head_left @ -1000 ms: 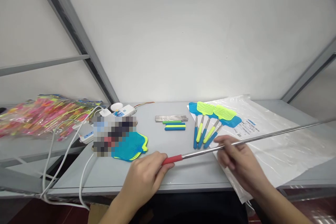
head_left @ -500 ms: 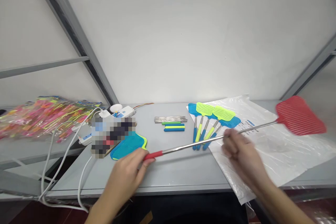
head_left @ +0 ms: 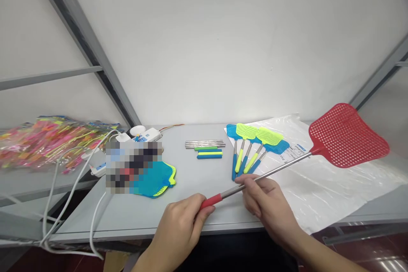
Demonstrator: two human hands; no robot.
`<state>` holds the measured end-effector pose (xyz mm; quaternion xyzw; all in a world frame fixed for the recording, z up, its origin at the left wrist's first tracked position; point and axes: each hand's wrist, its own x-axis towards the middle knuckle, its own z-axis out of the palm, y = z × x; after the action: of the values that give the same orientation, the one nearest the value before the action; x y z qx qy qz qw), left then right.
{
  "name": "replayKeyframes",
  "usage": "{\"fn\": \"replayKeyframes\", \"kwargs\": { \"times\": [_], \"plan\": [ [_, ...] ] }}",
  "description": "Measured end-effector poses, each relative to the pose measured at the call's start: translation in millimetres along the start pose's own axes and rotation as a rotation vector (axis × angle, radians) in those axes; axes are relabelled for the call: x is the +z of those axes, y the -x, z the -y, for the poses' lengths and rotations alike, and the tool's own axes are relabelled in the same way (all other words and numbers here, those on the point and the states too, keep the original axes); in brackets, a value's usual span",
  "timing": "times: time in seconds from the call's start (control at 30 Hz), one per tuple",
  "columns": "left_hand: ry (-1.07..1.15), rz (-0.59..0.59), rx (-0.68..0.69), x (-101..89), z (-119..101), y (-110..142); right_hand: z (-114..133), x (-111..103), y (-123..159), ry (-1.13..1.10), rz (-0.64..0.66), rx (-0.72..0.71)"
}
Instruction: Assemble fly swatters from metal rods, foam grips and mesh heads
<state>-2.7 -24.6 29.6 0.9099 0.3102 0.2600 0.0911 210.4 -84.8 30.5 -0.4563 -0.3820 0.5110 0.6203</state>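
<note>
Two hands share one red fly swatter (head_left: 344, 138): the left hand (head_left: 180, 223) is closed around its red handle (head_left: 211, 201), and the right hand (head_left: 269, 204) pinches the metal shaft (head_left: 283, 166), with the perforated head up to the right. Five more swatters (head_left: 269, 136) (blue and yellow-green) lie fanned beyond the right hand, partly on a white plastic sheet (head_left: 338, 191).

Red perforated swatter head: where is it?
Head view, right side: the red perforated swatter head is right of the fanned blue and yellow swatters, at the far end of the silver metal shaft the right hand holds.
</note>
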Motion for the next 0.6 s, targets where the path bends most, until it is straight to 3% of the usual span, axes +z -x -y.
{"fn": "replayKeyframes", "kwargs": {
  "times": [0.1,0.27,0.37,0.47,0.6],
  "plan": [
    [-0.004,-0.033,0.04,-3.4,5.2,-0.3,11.0,-13.1,0.5,-0.006,-0.007,0.001],
    [-0.022,-0.085,0.013,-10.1,23.0,4.9,45.6,-44.4,-8.4,-0.332,-0.251,-0.13],
    [-0.027,-0.105,-0.004,-13.0,31.4,7.9,56.4,-54.2,-15.7,-0.39,-0.321,-0.14],
    [-0.033,-0.129,-0.004,-15.2,34.8,8.4,53.9,-53.1,-19.3,-0.319,-0.38,-0.175],
    [-0.023,-0.142,-0.001,-8.8,24.4,5.3,37.1,-33.1,-12.1,-0.059,-0.444,-0.284]
  ]
}}
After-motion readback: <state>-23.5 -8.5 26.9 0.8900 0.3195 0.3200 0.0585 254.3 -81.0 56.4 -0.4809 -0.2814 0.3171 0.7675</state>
